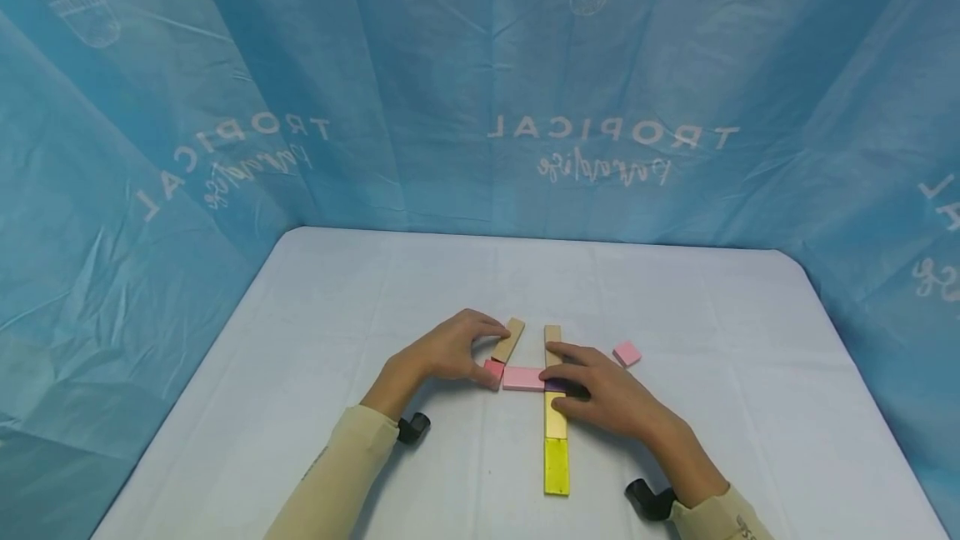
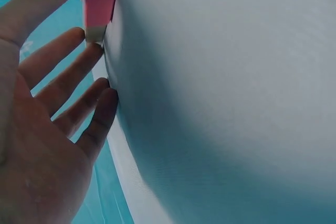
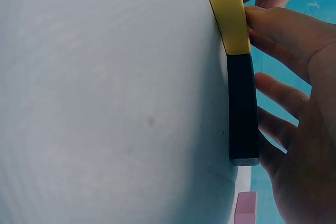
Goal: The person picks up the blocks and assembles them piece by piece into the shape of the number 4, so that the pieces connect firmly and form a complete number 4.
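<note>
Flat blocks lie joined on the table. My left hand (image 1: 450, 348) has its thumb at a red block (image 1: 493, 370) and fingertips at the edge of a slanted wooden block (image 1: 509, 340). Between the hands sits a pink block (image 1: 522, 379). With fingers spread, my right hand (image 1: 611, 390) touches an upper wooden block (image 1: 552, 333) and has its thumb on a pale yellow block (image 1: 555, 419). A dark block (image 3: 243, 108) lies under that hand, partly hidden in the head view. A bright yellow block (image 1: 557, 467) ends the column nearest me.
A loose pink block (image 1: 627, 353) lies right of the column, beyond my right hand. The white-covered table (image 1: 420, 273) meets blue printed cloth (image 1: 420, 148) at its back and sides. Small black cameras (image 1: 414, 428) are worn on both wrists.
</note>
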Tool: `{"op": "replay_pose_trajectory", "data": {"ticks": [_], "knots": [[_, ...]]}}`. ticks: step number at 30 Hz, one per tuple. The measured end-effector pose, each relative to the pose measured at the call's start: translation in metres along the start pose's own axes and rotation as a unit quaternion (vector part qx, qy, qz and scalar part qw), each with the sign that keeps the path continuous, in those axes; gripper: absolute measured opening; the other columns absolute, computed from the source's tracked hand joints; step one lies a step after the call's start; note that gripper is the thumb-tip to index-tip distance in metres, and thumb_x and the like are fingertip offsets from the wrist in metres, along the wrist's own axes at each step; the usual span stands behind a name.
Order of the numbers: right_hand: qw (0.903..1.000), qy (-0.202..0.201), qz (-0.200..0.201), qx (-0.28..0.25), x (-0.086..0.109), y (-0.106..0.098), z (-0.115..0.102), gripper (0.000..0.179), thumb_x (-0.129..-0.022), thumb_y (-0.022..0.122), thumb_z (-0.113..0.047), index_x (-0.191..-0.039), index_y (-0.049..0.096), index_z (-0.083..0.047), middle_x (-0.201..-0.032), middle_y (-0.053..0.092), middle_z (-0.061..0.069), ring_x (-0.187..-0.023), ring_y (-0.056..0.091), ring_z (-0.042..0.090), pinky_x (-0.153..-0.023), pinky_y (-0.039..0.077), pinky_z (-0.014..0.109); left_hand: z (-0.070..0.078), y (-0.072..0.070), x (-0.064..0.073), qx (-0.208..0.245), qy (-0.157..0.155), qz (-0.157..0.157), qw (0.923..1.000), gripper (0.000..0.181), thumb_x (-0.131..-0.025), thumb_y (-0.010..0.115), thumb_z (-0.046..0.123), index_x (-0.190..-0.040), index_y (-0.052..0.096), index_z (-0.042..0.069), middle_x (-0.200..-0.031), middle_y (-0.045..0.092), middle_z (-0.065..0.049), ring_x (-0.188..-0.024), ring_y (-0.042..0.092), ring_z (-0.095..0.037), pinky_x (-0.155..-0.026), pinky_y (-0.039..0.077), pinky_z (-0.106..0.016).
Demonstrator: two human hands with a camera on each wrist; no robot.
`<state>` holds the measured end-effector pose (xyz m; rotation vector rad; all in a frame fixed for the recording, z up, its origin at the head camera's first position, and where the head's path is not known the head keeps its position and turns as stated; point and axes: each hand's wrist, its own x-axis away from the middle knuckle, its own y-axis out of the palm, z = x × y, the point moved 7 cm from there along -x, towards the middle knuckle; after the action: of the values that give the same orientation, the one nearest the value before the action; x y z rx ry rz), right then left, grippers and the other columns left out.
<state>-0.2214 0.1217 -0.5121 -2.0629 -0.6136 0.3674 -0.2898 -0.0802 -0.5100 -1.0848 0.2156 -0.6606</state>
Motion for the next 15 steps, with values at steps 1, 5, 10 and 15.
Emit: {"op": "replay_pose_trajectory", "data": {"ticks": [1, 5, 10, 15], "knots": [[1.0000, 0.000, 0.000, 0.000, 0.0001, 0.0000, -0.0001, 0.038, -0.088, 0.066, -0.044, -0.125, 0.062, -0.038, -0.150, 0.035, -0.010, -0.136, 0.031, 0.014, -0.107, 0.031, 0.046, -0.0003, -0.0001, -0.0004, 0.000, -0.001, 0.000, 1.0000, 0.077, -0.065, 0.085, 0.052, -0.133, 0.059, 0.027, -0.135, 0.051, 0.008, -0.128, 0.040, -0.015, -0.107, 0.034, -0.039], [1.0000, 0.000, 0.003, -0.001, 0.0001, -0.0002, -0.0007, 0.037, -0.088, 0.067, -0.044, -0.125, 0.063, -0.038, -0.150, 0.036, -0.010, -0.136, 0.031, 0.014, -0.107, 0.031, 0.045, -0.0004, -0.0011, -0.0020, 0.000, -0.005, -0.003, 1.0000, 0.078, -0.062, 0.086, 0.052, -0.132, 0.060, 0.027, -0.133, 0.053, 0.008, -0.127, 0.042, -0.015, -0.106, 0.035, -0.039], [1.0000, 0.003, 0.002, 0.001, 0.0000, 0.0003, -0.0007, 0.038, -0.088, 0.067, -0.044, -0.125, 0.062, -0.038, -0.150, 0.036, -0.010, -0.136, 0.031, 0.013, -0.107, 0.031, 0.045, 0.0011, -0.0020, -0.0025, -0.008, -0.009, -0.019, 0.9997, 0.084, -0.058, 0.090, 0.047, -0.133, 0.059, 0.025, -0.134, 0.053, 0.008, -0.128, 0.041, -0.015, -0.105, 0.036, -0.039], [0.9999, 0.011, 0.002, -0.001, 0.0001, 0.0006, -0.0001, 0.038, -0.087, 0.067, -0.044, -0.125, 0.063, -0.039, -0.150, 0.036, -0.011, -0.136, 0.031, 0.013, -0.107, 0.032, 0.046, 0.0015, -0.0017, -0.0019, -0.010, -0.010, -0.029, 0.9995, 0.081, -0.061, 0.092, 0.035, -0.134, 0.058, 0.027, -0.135, 0.052, 0.008, -0.128, 0.042, -0.016, -0.105, 0.037, -0.040]]}}
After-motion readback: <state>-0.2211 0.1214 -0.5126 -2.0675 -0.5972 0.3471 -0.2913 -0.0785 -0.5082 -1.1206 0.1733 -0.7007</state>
